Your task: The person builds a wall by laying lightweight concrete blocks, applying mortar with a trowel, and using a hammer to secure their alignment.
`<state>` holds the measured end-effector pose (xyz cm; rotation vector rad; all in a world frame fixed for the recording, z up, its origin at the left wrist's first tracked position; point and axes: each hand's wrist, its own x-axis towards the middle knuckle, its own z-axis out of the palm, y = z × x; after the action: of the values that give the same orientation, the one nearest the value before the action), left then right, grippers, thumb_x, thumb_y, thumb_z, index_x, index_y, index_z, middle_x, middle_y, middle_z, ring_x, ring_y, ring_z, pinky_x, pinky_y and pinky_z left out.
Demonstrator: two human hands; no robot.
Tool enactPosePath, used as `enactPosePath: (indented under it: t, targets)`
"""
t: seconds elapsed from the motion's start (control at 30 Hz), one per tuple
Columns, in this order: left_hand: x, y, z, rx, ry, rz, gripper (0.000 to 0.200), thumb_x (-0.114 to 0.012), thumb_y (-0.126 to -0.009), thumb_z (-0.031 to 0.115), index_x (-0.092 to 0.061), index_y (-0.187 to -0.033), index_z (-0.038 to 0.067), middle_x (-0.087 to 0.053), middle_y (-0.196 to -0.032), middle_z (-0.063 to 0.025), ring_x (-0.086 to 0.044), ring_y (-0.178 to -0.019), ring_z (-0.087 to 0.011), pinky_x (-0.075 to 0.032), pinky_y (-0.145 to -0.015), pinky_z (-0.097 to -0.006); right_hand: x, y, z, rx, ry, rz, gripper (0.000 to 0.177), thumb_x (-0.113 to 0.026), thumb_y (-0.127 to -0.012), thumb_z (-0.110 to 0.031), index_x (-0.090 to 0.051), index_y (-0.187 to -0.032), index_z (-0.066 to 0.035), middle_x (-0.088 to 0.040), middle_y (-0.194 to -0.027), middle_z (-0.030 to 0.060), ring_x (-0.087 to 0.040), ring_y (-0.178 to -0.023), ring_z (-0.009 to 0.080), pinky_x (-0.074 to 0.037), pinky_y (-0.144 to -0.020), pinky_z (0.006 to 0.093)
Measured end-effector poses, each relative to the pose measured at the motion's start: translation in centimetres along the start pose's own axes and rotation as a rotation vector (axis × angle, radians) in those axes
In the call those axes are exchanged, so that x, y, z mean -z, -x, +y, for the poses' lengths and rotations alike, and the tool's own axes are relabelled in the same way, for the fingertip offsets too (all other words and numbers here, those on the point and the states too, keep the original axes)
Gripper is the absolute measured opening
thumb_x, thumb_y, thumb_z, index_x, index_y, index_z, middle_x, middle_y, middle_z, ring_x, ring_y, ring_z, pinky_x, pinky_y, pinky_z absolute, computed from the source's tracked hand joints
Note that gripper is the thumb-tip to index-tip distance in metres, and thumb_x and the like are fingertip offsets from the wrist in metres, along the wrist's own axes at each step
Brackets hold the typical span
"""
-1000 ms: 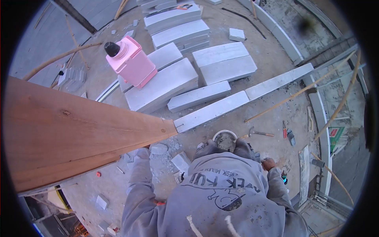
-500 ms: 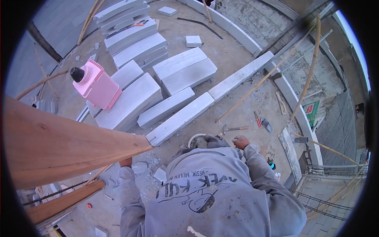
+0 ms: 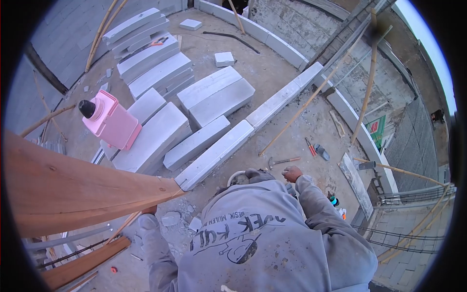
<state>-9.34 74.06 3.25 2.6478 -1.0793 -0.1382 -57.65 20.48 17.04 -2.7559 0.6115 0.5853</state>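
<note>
My left hand (image 3: 150, 209) is at the lower edge of a large wooden beam (image 3: 92, 180), which hides most of its fingers. Whether it grips the beam cannot be seen. My right hand (image 3: 292, 173) is held out in front of my body, fingers curled in; anything inside them is hidden. Just beyond it on the floor lies a hammer (image 3: 284, 160). Below my chest, a round pale rim (image 3: 234, 177) shows partly, with dark cloth or shoes beside it. A low row of white blocks (image 3: 219, 152) meets the beam's end.
Stacked white blocks (image 3: 160, 75) stand at the upper left, with a pink jug (image 3: 113, 121) on nearer ones. Red-handled tools (image 3: 310, 146) and a grey object (image 3: 321, 152) lie right of the hammer. A bamboo pole (image 3: 311, 100) slants across the block row. Rubble (image 3: 171, 218) lies near my left arm.
The view has turned slightly, so the blocks and jug appear lower and farther left. My left hand shows less from behind the beam. My right hand stays curled in nearly the same place.
</note>
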Motion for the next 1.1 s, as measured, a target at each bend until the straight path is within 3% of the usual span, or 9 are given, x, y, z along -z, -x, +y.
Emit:
enactPosePath:
  t: [0.07,0.3,0.37,0.63,0.77,0.83,0.97,1.07,1.1]
  targets:
    - [1.9,-0.5,0.9,0.002,0.048,-0.06,0.035,-0.054,-0.087,0.024,-0.056,-0.12,0.014,-0.055,-0.123,-0.0142,-0.052,-0.11,-0.0329,-0.043,-0.092,-0.0431,0.8,-0.3,-1.3,-0.515,-0.52,-0.02,0.025,-0.056,-0.078,-0.021,-0.065,-0.085,0.0,-0.065,-0.077,0.015,-0.065,-0.069,0.0263,-0.052,-0.065,0.0366]
    - [4.9,-1.1,3.1,0.051,0.115,-0.136,0.035,-0.054,-0.087,0.024,-0.056,-0.12,0.013,-0.056,-0.123,-0.0142,-0.053,-0.11,-0.0325,-0.044,-0.091,-0.043,-2.8,0.7,-0.6,-0.582,-0.631,-0.085,0.029,-0.053,-0.079,-0.024,-0.067,-0.083,0.0,-0.066,-0.078,0.0151,-0.065,-0.068,0.0255,-0.052,-0.065,0.0364]
    - [5.2,-1.5,3.3,0.068,0.113,-0.128,0.035,-0.055,-0.087,0.024,-0.056,-0.12,0.013,-0.056,-0.122,-0.0142,-0.053,-0.11,-0.0324,-0.044,-0.091,-0.043,-7.5,0.4,2.7,-0.231,-0.232,-0.045,0.03,-0.052,-0.078,-0.026,-0.067,-0.084,-0.001,-0.067,-0.083,0.0154,-0.064,-0.073,0.0281,-0.051,-0.067,0.0371]
    - [5.4,-2.7,3.9,0.159,0.093,-0.066,0.036,-0.055,-0.086,0.024,-0.056,-0.121,0.013,-0.056,-0.122,-0.0142,-0.053,-0.109,-0.0319,-0.044,-0.089,-0.0429,-1.6,1.3,0.9,-0.43,-0.529,-0.112,0.028,-0.053,-0.08,-0.021,-0.065,-0.088,0.004,-0.066,-0.074,0.0113,-0.064,-0.058,0.0184,-0.051,-0.051,0.0317]
    - [6.1,-4.0,3.4,0.221,0.084,-0.069,0.036,-0.055,-0.086,0.024,-0.056,-0.121,0.013,-0.056,-0.122,-0.0142,-0.053,-0.109,-0.0316,-0.045,-0.089,-0.0429,-1.3,1.1,1.4,-0.24,-0.487,-0.047,0.029,-0.054,-0.08,-0.022,-0.065,-0.089,0.004,-0.066,-0.074,0.0119,-0.064,-0.059,0.0185,-0.051,-0.051,0.0306]
    - [6.8,-4.9,2.8,0.247,0.077,-0.073,0.036,-0.055,-0.086,0.024,-0.056,-0.121,0.013,-0.056,-0.122,-0.0142,-0.053,-0.109,-0.0315,-0.045,-0.088,-0.0429,-0.2,0.7,0.4,-0.504,-0.655,-0.058,0.029,-0.054,-0.08,-0.021,-0.065,-0.09,0.004,-0.065,-0.074,0.0117,-0.063,-0.057,0.0181,-0.05,-0.051,0.0297]
    - [8.6,-7.5,1.4,0.291,0.05,-0.082,0.037,-0.056,-0.086,0.024,-0.056,-0.121,0.013,-0.056,-0.122,-0.0142,-0.054,-0.108,-0.0313,-0.045,-0.088,-0.0429,-0.6,1.0,1.0,-0.374,-0.557,-0.045,0.028,-0.055,-0.08,-0.02,-0.065,-0.091,0.003,-0.065,-0.073,0.0116,-0.062,-0.057,0.0178,-0.05,-0.051,0.0295]
    - [9.3,-9.3,0.3,0.314,0.038,-0.094,0.037,-0.056,-0.086,0.024,-0.056,-0.121,0.013,-0.056,-0.122,-0.0142,-0.054,-0.108,-0.0311,-0.046,-0.087,-0.0429,0.7,2.4,0.1,-0.443,-0.567,-0.016,0.028,-0.055,-0.08,-0.02,-0.065,-0.091,0.003,-0.064,-0.074,0.0115,-0.061,-0.057,0.0179,-0.049,-0.051,0.029]
    - [9.4,-9.5,-0.1,0.32,0.037,-0.099,0.037,-0.056,-0.086,0.023,-0.056,-0.121,0.013,-0.056,-0.122,-0.0142,-0.054,-0.108,-0.031,-0.046,-0.087,-0.0429,0.6,2.8,0.1,-0.496,-0.594,-0.011,0.031,-0.054,-0.079,-0.023,-0.066,-0.092,0.002,-0.064,-0.086,0.0157,-0.06,-0.076,0.0265,-0.047,-0.069,0.0342]
